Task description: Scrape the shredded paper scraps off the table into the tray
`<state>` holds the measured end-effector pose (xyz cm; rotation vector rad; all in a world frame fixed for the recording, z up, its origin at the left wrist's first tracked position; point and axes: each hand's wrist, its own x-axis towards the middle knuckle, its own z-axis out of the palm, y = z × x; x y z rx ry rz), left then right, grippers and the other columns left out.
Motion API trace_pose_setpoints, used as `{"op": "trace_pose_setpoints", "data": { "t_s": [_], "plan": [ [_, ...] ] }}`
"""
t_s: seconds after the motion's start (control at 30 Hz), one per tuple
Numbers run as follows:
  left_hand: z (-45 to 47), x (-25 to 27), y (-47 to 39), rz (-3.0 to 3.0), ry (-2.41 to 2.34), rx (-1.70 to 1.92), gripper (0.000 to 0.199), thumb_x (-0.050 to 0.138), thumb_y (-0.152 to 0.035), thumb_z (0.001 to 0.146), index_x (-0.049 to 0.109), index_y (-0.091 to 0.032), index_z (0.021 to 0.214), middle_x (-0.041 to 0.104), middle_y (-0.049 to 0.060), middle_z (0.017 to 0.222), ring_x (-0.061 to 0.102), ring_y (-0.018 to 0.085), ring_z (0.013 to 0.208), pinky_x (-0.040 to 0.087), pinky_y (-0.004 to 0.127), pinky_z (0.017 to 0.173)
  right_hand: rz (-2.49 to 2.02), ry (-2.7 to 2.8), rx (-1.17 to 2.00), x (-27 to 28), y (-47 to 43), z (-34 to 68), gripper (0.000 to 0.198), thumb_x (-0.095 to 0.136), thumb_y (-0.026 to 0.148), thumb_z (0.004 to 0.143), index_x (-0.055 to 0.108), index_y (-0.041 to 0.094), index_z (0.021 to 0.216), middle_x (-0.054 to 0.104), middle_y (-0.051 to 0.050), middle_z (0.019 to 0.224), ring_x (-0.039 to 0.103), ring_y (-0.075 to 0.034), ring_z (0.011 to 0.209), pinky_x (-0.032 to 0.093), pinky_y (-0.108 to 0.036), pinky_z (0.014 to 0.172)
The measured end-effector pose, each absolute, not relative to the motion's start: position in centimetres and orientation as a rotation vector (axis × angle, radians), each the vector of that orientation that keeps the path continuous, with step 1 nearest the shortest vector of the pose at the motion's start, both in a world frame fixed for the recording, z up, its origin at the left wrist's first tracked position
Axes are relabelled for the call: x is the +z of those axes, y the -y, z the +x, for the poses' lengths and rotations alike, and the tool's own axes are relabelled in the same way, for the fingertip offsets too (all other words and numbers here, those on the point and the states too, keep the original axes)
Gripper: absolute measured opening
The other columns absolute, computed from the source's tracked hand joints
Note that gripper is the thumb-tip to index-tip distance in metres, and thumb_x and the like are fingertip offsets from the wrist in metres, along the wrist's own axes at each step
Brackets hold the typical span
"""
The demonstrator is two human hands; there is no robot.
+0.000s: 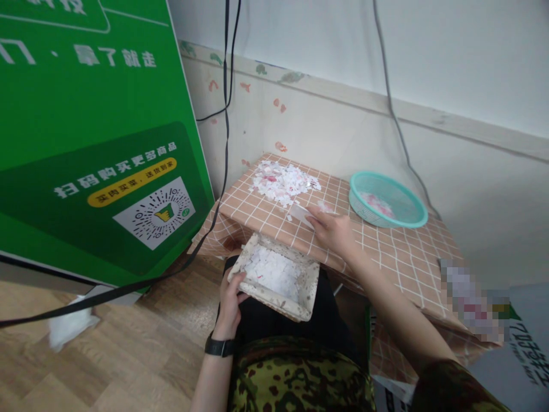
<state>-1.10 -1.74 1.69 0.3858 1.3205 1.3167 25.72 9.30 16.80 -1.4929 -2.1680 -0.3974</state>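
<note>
Holding scraps: tray, turquoise basket

To our left stands a green cabinet printed with white Chinese lettering and a QR code. On the far side, we face a pale wall with reddish smudges and a grey cable. Wood-look flooring lies near left, beside a table under brown checked cloth.

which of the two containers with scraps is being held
The pale rectangular tray, gripped by the left hand; the round teal basket stands on the checked tablecloth.
</note>
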Motion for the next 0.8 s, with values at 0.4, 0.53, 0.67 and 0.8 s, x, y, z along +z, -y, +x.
{"op": "trace_pose_setpoints", "data": {
  "t_s": [0.4,0.53,0.67,0.8],
  "plan": [
    [-1.3,2.8,1.8,0.371,-1.307,1.355,0.051,0.076,-0.041,0.071,0.067,-0.019,0.117,0.07,0.007,0.098,0.068,0.022,0.081,0.059,0.03,0.06,-1.201,2.186,-0.197,16.6,-6.0,25.8,0.032,0.054,0.035,0.103,0.078,0.02,0.118,0.076,-0.005,0.074,0.066,-0.014,0.059,0.047,-0.025,0.056],
    [-1.2,3.2,1.9,0.387,-1.306,1.357,0.051,0.075,-0.041,0.072,0.068,-0.019,0.117,0.07,0.007,0.099,0.068,0.023,0.082,0.059,0.029,0.06,-1.301,2.137,-0.258,16.3,-7.3,25.7,0.033,0.052,0.033,0.103,0.076,0.022,0.123,0.076,-0.005,0.075,0.068,-0.015,0.064,0.05,-0.026,0.06],
    [-1.5,3.4,1.8,0.388,-1.317,1.366,0.054,0.075,-0.042,0.07,0.067,-0.02,0.119,0.07,0.008,0.101,0.069,0.024,0.084,0.058,0.029,0.059,-1.2,2.23,-0.218,15.9,-7.9,25.0,0.032,0.053,0.031,0.103,0.074,0.022,0.125,0.078,-0.006,0.083,0.069,-0.015,0.068,0.05,-0.027,0.063],
    [-2.0,3.4,1.7,0.377,-1.337,1.368,0.054,0.074,-0.044,0.071,0.066,-0.02,0.118,0.069,0.008,0.102,0.068,0.024,0.085,0.058,0.029,0.06,-1.012,2.366,-0.084,15.8,-7.3,24.5,0.035,0.055,0.029,0.102,0.069,0.022,0.133,0.078,-0.008,0.095,0.072,-0.016,0.078,0.052,-0.028,0.068]
  ]
}}
